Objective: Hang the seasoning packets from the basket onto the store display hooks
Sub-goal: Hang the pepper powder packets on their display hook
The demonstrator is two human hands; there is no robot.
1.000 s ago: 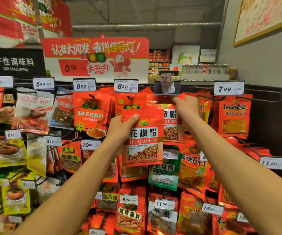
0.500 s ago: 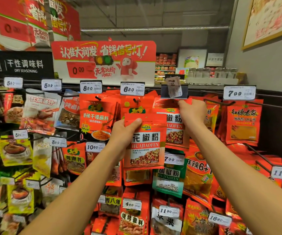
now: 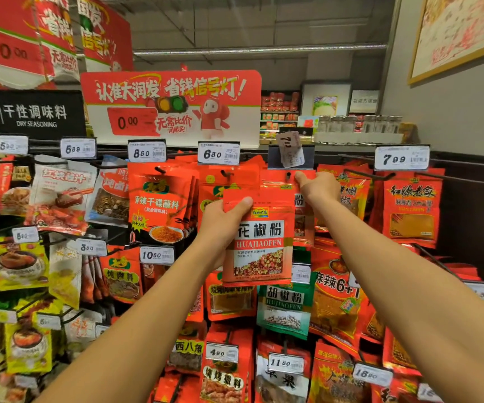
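While both bare arms reach up toward a crowded supermarket rack of dry seasonings, the left hand (image 3: 220, 225) grips a red packet (image 3: 259, 242) printed HUAJIAOFEN, thumb pressed across its upper left corner and fingers hidden behind it. That packet is held upright in front of the rack, just below the top row of hooks and not on any hook. The right hand (image 3: 318, 189) is raised higher and slightly to the right, well clear of the left hand, its fingers curled around the top edge of a matching red packet (image 3: 303, 209) that already hangs at the hook (image 3: 288, 176) beneath a crooked, tilted price tag reading 7.00 (image 3: 290, 149). The held packet overlaps the lower left part of the hanging one, so whether they touch cannot be told.

Other price tags line the top rail, among them 8.50 (image 3: 146, 152), 6.80 (image 3: 218, 154) and 7.99 (image 3: 401, 159). To the left of the left hand hangs a stack of red dipping-spice packets (image 3: 159, 202). Below the held packet hangs a green and white pepper packet (image 3: 286, 308) marked HUJIAOFEN. Above the rack stands a red and white promotional sign (image 3: 171, 107) showing a traffic light and 0.00, and to its left a black sign (image 3: 30, 114) reading DRY SEASONING. A grey wall (image 3: 453, 112) rises on the right
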